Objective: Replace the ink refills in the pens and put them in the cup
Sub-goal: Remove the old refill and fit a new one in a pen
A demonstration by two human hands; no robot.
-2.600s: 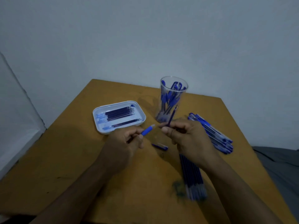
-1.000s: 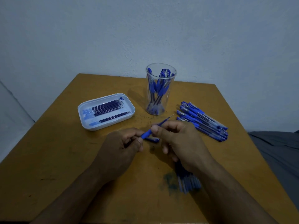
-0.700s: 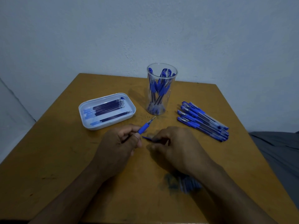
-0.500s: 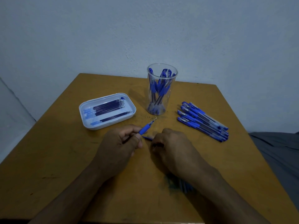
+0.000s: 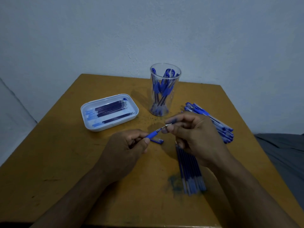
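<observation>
Two forearms reach over a worn yellow counter (image 5: 57, 153) stained with blue ink. Nearest the camera, a bundle of refills (image 5: 190, 168) lies beside the right wrist, partly under the right hand. The left hand (image 5: 125, 150) grips a pen (image 5: 152, 134) by its barrel, the blue grip section pointing up and to the right. The right hand (image 5: 194, 137) pinches a small silvery tip piece (image 5: 168, 124) between thumb and forefinger, right at the pen's front end; whether the two parts touch cannot be told. Blue ink marks the right forefinger. A blue cap (image 5: 157, 140) lies on the counter just below the pen. Farther back, a white tray (image 5: 133, 104) at left holds several refills, a heap of pens (image 5: 220, 124) lies at right behind the right hand, and a clear cup (image 5: 165, 89) stands upright between them, holding capped pens.
</observation>
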